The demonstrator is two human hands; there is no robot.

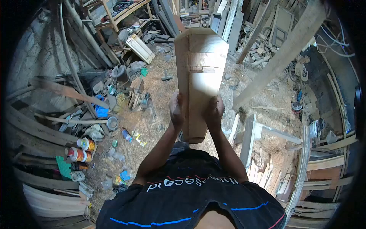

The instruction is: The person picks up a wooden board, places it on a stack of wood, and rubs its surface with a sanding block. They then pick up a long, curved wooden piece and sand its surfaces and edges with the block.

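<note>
A long, thick wooden piece (197, 108) is held up in front of my body. It is wider at the far end, has angled corners there, and narrows toward me. A lengthwise edge or seam runs along its left part, and bright light falls on its upper right face. My left hand (176, 110) grips the left side. Opposite it, my right hand (215, 110) grips the right side, thumb toward the upper face. Most fingers of both hands are hidden behind the wood.
Wood shavings cover the floor (160, 126). A slanting wooden post (274, 57) stands at right, above a pale timber frame (248, 139). Paint cans (78, 154) and scattered rubbish lie at left. Boards lean at the back, and a cream-coloured case-like object (140, 49) rests near the shelves.
</note>
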